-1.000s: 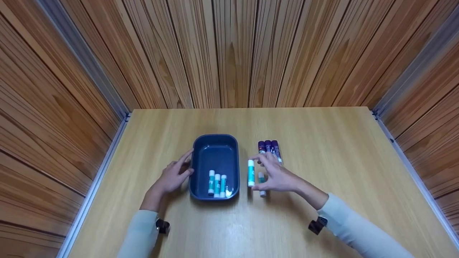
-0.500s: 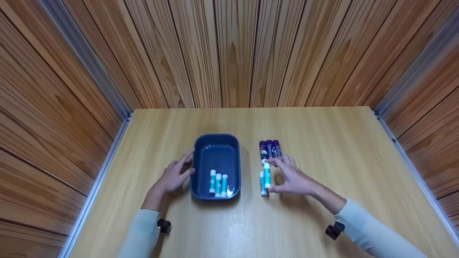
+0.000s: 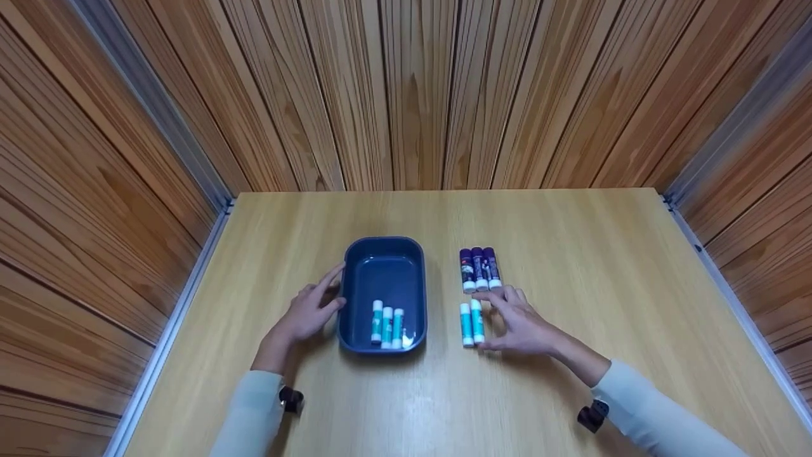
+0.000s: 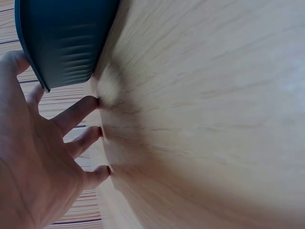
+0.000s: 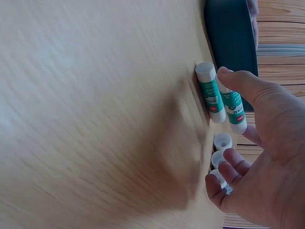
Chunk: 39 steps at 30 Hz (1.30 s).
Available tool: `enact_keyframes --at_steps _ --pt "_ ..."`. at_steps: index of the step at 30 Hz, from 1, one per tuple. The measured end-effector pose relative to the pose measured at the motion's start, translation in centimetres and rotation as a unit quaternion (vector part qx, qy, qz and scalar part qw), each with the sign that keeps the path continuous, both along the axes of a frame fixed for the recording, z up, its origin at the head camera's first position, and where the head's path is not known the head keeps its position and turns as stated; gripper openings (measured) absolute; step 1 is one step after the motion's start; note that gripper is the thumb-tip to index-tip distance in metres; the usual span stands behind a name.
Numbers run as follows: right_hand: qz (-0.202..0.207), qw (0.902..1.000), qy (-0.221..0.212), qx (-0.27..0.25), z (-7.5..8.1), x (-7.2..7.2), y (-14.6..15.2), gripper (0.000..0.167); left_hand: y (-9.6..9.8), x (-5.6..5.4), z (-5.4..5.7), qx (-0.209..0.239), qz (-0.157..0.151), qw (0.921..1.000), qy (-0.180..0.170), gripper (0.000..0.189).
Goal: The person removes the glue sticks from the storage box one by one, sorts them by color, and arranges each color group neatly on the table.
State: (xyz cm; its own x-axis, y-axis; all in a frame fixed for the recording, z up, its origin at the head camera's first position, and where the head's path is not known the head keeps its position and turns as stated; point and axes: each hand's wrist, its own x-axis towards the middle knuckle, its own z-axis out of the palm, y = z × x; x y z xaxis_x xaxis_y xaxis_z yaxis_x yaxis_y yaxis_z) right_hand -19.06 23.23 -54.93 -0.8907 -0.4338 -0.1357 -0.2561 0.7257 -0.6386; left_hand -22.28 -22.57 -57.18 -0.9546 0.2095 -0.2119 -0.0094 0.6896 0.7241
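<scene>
A dark blue tray [image 3: 382, 276] sits mid-table with three teal glue sticks [image 3: 387, 327] lying in its near end. My left hand [image 3: 307, 312] rests on the table with straight fingers against the tray's left side [image 4: 62, 43]. Right of the tray, two teal glue sticks lie side by side. My right hand [image 3: 519, 324] pinches the right-hand one [image 3: 477, 320] lengthwise, index finger at its far end and thumb at its near end [image 5: 232, 106]. Its neighbour [image 5: 211, 95] lies free. Three purple glue sticks [image 3: 480, 268] lie just beyond my right fingers.
The wooden table [image 3: 571, 254] is boxed in by wood-panelled walls on three sides, with metal strips along its left and right edges. Bare tabletop stretches right of the sticks, behind the tray, and along the near edge.
My right hand carried a teal glue stick from beside the tray to the right and laid it on the table next to the other loose teal stick. The left hand stayed put.
</scene>
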Motion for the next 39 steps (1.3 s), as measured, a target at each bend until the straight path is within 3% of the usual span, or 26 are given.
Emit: enact_keyframes --at_steps 20,39 --pt "-0.012 0.9985 -0.028 0.046 -0.63 -0.25 0.17 0.092 0.08 -0.09 0.01 -0.001 0.001 1.0000 -0.002 0.073" --pt "-0.007 0.9981 -0.031 0.054 -0.71 -0.31 0.06 0.094 0.21 0.03 0.29 -0.006 0.006 0.9998 -0.017 0.074"
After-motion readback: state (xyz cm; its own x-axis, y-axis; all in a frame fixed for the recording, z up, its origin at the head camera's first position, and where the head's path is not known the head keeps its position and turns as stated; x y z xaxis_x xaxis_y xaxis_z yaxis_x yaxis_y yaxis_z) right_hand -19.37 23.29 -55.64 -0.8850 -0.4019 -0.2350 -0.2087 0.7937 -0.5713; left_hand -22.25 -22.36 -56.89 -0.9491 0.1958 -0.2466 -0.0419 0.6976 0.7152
